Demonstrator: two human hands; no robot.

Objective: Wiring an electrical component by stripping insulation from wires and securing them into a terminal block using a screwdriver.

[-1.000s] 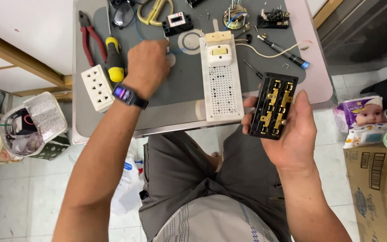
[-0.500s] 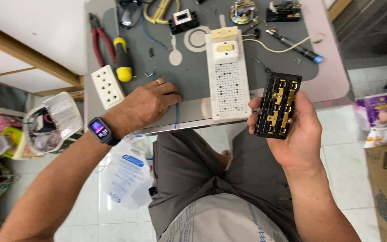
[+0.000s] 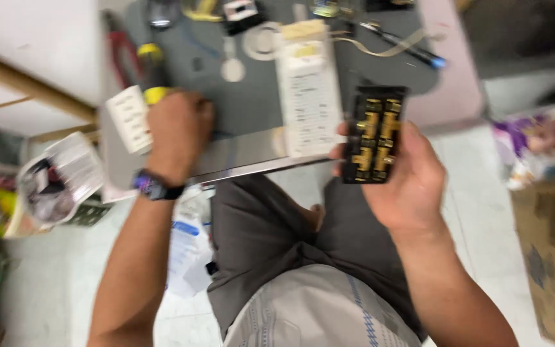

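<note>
Right hand (image 3: 412,183) — grip clamped on a black socket block (image 3: 374,133) with brass contacts, held upright just off the bench (image 3: 252,109) front edge, contacts facing the camera. Left hand (image 3: 178,128) rests on the bench, fingers curled over the yellow end of a screwdriver (image 3: 152,71); whether the grip is closed on it cannot be told — the frame is blurred. A white socket plate (image 3: 126,119) lies just beside that hand. A long white power-strip cover (image 3: 308,90) lies between the two hands. Red pliers (image 3: 118,54) sit beside the screwdriver. A watch (image 3: 154,186) is on the left wrist.
</note>
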